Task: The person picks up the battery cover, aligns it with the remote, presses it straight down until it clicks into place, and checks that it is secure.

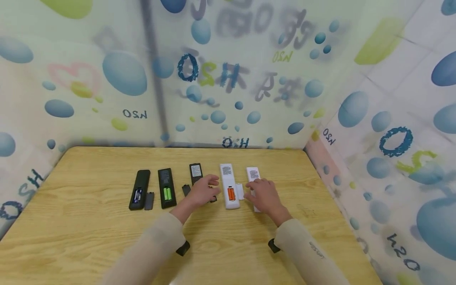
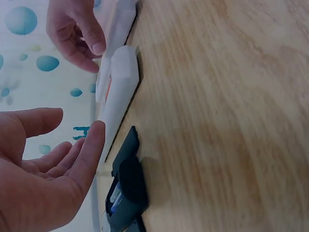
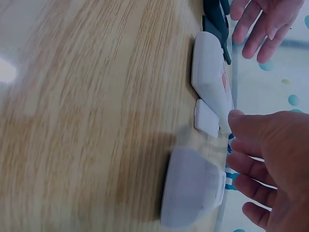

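My left hand [image 1: 203, 190] hovers over a black remote control [image 1: 196, 171], hiding its lower part. In the left wrist view its fingers are relaxed, with blue-and-white batteries showing in the black remote's end [image 2: 128, 193]. My right hand [image 1: 263, 194] is above the rightmost white remote control [image 1: 253, 173], its fingers loosely bent. The right wrist view shows this white remote [image 3: 188, 188] on the table, apart from the fingers. Between the hands lies another white remote [image 1: 227, 174] with orange batteries [image 1: 231, 194] in its bay, a white battery cover [image 1: 240, 191] beside it.
Leftward lie a black remote [image 1: 166, 178] with green batteries and another black remote [image 1: 142, 180] with dark batteries, its cover [image 1: 149, 201] alongside. A black cover [image 1: 186, 189] lies left of my left hand. The wooden table [image 1: 89, 237] meets patterned curtains behind and at the right.
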`<state>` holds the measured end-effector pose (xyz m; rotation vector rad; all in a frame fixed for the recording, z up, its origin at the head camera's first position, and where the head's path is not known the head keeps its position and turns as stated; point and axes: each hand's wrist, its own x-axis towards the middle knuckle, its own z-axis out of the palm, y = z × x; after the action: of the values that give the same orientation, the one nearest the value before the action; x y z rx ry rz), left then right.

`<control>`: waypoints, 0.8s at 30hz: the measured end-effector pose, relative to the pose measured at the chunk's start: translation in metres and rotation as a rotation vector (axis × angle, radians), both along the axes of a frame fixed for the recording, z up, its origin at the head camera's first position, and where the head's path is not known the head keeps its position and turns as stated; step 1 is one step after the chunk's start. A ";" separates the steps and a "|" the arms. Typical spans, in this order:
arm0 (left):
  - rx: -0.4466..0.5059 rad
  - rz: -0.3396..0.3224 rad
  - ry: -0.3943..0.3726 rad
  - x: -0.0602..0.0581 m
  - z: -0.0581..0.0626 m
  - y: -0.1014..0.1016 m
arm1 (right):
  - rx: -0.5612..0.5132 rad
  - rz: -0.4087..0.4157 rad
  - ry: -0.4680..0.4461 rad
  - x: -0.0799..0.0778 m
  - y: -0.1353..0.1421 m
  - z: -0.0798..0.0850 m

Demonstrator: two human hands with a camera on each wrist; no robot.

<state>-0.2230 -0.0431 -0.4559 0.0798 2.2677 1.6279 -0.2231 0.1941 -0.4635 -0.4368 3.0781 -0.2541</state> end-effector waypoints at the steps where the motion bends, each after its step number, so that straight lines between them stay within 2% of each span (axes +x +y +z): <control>1: 0.004 0.003 0.000 0.000 -0.002 0.001 | 0.007 0.004 0.000 -0.001 -0.001 -0.001; 7: 0.007 0.016 0.003 0.003 -0.011 0.010 | 0.039 0.021 0.002 -0.003 -0.009 -0.005; 13: 0.018 -0.003 -0.023 0.006 -0.013 0.020 | 0.096 0.033 0.007 -0.008 -0.014 -0.008; 17: -0.012 -0.007 -0.024 0.008 -0.015 0.024 | 0.115 0.039 0.024 -0.012 -0.016 -0.009; 24: -0.077 0.007 -0.007 0.011 -0.015 0.028 | 0.135 0.026 0.000 -0.016 -0.018 -0.006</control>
<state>-0.2119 -0.0146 -0.4711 0.0471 2.3251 1.5405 -0.2389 0.1764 -0.4699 -0.4701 3.0620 -0.0456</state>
